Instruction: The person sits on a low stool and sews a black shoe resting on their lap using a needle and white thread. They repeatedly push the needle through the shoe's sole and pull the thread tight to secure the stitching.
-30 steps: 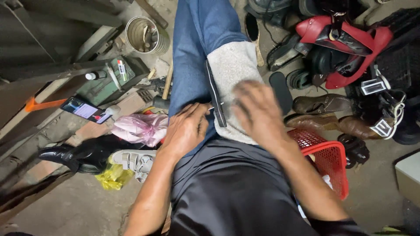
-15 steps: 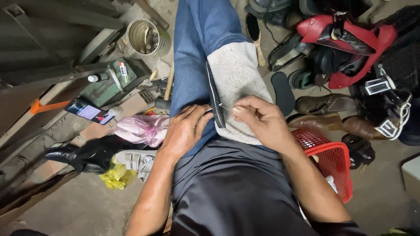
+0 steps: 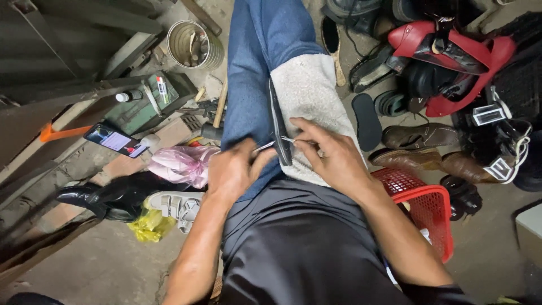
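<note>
Dark shoe sole (image 3: 278, 121) standing on edge on a pale grey cloth (image 3: 307, 93) spread over the blue-trousered thigh (image 3: 251, 68), lengthwise along the leg. Thin metal needle or awl (image 3: 289, 139) crossing the sole's near end, pinched between thumb and forefinger of the right hand (image 3: 333, 158), other fingers curled loosely over the cloth. Left hand (image 3: 231, 172) closed against the sole's left side, fingertips pressed to a second slim metal piece (image 3: 262, 148); exact grip not discernible. Left of the leg: pink plastic bag (image 3: 180, 164), white sandal (image 3: 178, 206), yellow bag (image 3: 149, 226), glossy black shoe (image 3: 107, 197), phone with lit screen (image 3: 116, 141), green metal box (image 3: 149, 101), tin can of tools (image 3: 195, 45). Right of the leg: red plastic basket (image 3: 426, 206), brown shoes (image 3: 420, 135), loose black insole (image 3: 367, 121), red helmet-like shell (image 3: 451, 51).
</note>
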